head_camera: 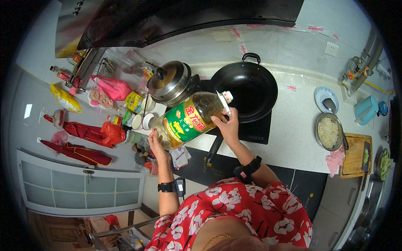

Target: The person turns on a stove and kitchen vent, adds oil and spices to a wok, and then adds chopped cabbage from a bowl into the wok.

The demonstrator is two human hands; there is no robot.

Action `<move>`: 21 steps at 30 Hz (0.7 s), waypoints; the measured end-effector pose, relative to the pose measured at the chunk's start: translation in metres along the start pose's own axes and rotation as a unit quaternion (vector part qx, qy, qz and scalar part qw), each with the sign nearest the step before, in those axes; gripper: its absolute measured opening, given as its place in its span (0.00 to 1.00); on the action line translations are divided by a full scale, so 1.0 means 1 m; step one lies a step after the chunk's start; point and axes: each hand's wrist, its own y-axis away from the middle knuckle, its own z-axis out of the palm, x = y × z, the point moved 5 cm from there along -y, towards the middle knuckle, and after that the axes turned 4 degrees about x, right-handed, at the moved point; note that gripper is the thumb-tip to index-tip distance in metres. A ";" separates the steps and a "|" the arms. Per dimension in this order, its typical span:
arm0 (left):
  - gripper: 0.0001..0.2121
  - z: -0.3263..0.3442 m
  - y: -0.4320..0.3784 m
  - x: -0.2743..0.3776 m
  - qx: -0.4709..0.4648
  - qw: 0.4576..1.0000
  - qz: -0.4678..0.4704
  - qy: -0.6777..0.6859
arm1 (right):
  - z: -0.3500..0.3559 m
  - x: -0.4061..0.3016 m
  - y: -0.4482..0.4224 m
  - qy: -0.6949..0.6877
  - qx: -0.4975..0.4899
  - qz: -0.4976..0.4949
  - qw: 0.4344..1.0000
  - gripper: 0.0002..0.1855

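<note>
A large plastic bottle of cooking oil lies tilted across both hands, its white neck pointing up and right over the near left rim of a black wok. My right hand grips it close to the neck. At its base, my left hand holds the lower end. No stream of oil can be made out. The wok sits on a black glass cooktop, with its long handle towards me. Behind the bottle stands a lidded steel pot.
On the right are a steel bowl of pale shredded food, a spatula on a plate, a wooden cutting board with a knife, and a blue pitcher. White cups stand at left. A range hood overhangs the cooktop.
</note>
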 end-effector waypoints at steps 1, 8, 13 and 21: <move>0.13 0.000 0.000 0.000 -0.003 1.000 -0.002 0.004 | 0.001 -0.002 0.001 0.000 -0.002 0.000 1.000 0.21; 0.16 0.000 0.006 -0.024 -0.005 0.999 -0.041 0.025 | -0.005 -0.003 -0.002 0.023 -0.014 -0.011 1.000 0.22; 0.18 -0.018 0.004 -0.050 -0.009 0.997 -0.080 0.005 | 0.002 -0.013 -0.006 0.022 -0.040 -0.025 0.999 0.25; 0.21 -0.047 0.020 -0.098 0.019 0.969 -0.219 0.109 | 0.036 -0.051 0.011 0.052 -0.082 -0.139 0.985 0.15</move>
